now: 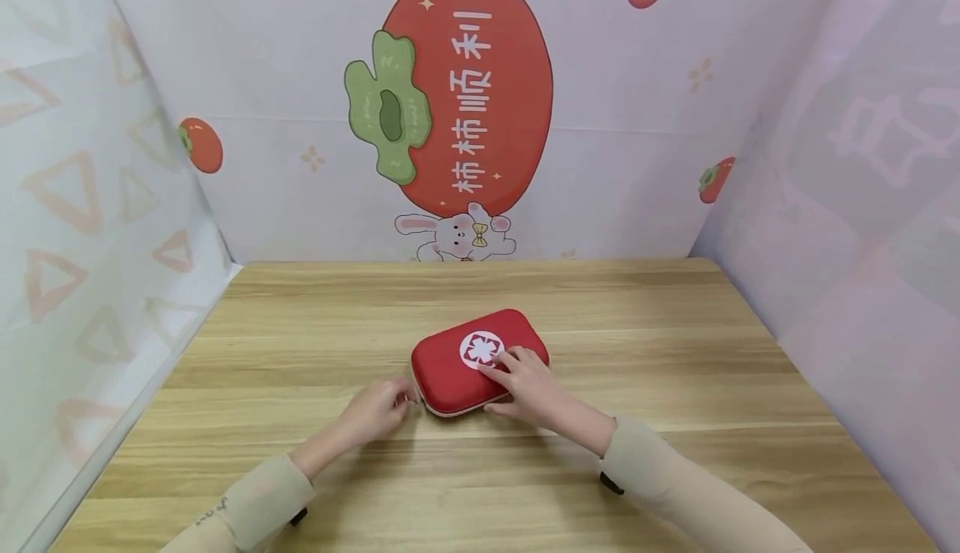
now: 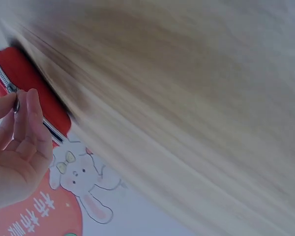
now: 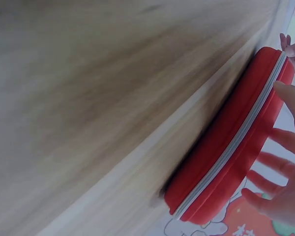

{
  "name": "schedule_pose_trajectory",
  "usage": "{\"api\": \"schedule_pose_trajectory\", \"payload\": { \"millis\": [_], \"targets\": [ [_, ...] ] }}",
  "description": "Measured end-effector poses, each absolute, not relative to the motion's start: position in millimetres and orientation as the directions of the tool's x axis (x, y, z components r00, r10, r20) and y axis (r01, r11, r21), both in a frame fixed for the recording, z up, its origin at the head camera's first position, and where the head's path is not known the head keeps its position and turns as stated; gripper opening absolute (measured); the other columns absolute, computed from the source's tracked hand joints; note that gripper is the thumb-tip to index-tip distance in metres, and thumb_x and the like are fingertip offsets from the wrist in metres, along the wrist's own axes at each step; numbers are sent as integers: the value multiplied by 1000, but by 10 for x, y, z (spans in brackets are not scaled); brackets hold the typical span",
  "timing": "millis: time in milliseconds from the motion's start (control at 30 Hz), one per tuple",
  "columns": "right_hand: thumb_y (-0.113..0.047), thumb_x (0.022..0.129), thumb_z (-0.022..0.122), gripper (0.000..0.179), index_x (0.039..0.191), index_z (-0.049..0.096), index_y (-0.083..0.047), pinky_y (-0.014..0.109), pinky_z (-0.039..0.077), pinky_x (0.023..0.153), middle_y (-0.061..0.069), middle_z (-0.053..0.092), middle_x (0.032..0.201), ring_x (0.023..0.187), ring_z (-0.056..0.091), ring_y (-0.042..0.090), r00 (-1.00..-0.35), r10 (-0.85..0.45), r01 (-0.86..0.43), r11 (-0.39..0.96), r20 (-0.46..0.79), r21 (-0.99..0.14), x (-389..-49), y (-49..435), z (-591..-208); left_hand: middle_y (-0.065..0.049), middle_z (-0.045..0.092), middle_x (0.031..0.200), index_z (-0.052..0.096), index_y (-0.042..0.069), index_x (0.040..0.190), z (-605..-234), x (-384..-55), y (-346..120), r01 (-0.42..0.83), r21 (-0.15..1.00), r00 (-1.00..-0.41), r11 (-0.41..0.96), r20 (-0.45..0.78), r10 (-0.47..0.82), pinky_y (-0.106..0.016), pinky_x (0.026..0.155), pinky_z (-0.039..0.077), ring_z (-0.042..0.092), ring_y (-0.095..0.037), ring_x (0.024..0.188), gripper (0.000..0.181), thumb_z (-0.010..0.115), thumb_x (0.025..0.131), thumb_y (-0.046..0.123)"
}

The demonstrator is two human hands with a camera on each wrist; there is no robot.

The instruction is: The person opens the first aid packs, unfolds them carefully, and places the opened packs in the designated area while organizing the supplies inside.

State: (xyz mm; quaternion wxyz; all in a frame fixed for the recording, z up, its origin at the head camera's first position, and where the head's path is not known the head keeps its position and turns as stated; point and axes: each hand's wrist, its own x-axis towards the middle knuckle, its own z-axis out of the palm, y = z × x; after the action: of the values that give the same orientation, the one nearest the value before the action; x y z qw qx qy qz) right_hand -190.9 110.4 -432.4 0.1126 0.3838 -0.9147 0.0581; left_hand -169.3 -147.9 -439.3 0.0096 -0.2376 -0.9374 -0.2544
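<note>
A red zippered case [image 1: 450, 374] with a white cross emblem lies flat in the middle of the wooden table [image 1: 300, 328]. My left hand [image 1: 407, 395] is at the case's near-left corner. In the left wrist view its thumb and forefinger [image 2: 32, 105] pinch the small metal zipper pull [image 2: 16, 104] beside the case [image 2: 32, 83]. My right hand [image 1: 510, 379] rests on the lid with straight, spread fingers, the thumb against the front edge. The right wrist view shows the case [image 3: 226, 142] shut, its grey zipper line running along the side under my right hand [image 3: 280, 191].
Printed fabric walls close in the table on the left, back and right; the back wall shows a big red persimmon [image 1: 465, 86] and a rabbit. The table's front edge is near my sleeves.
</note>
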Motion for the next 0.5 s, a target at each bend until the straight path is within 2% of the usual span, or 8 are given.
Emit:
{"api": "schedule_pose_trajectory", "payload": {
  "millis": [133, 267, 367, 500],
  "targets": [
    [-37, 73, 69, 47, 114, 61, -16, 39, 40, 91, 3, 53, 106, 104, 42, 22, -657, -710, -747, 658, 253, -91, -1882, 1206, -4318, -3, 61, 74, 63, 4, 76, -4410, -1787, -1548, 436, 495, -896, 752, 159, 415, -24, 59, 48, 54, -13, 69, 12, 57, 73, -6],
    [-34, 74, 69, 45, 114, 61, -15, 36, 42, 89, 1, 53, 109, 105, 42, 19, -650, -722, -759, 628, 236, -168, -1834, 1261, -4303, -4, 62, 77, 64, 3, 77, -4418, -1897, -1595, 415, 512, -906, 752, 151, 396, -30, 64, 50, 56, -16, 72, 12, 57, 74, -6],
    [-34, 76, 67, 45, 116, 60, -15, 33, 42, 89, 0, 53, 113, 105, 42, 16, -647, -732, -761, 605, 214, -235, -1796, 1274, -4288, -5, 61, 77, 64, 3, 77, -4424, -1992, -1624, 399, 518, -913, 756, 149, 380, -31, 64, 50, 55, -16, 72, 10, 57, 76, -5],
    [-34, 77, 66, 45, 117, 59, -16, 37, 40, 90, -1, 52, 118, 109, 40, 16, -644, -739, -756, 576, 197, -312, -1768, 1287, -4277, -6, 60, 78, 64, 2, 78, -4436, -2109, -1647, 376, 524, -924, 764, 148, 353, -29, 61, 48, 53, -15, 70, 8, 58, 78, -3]
  ]
}}
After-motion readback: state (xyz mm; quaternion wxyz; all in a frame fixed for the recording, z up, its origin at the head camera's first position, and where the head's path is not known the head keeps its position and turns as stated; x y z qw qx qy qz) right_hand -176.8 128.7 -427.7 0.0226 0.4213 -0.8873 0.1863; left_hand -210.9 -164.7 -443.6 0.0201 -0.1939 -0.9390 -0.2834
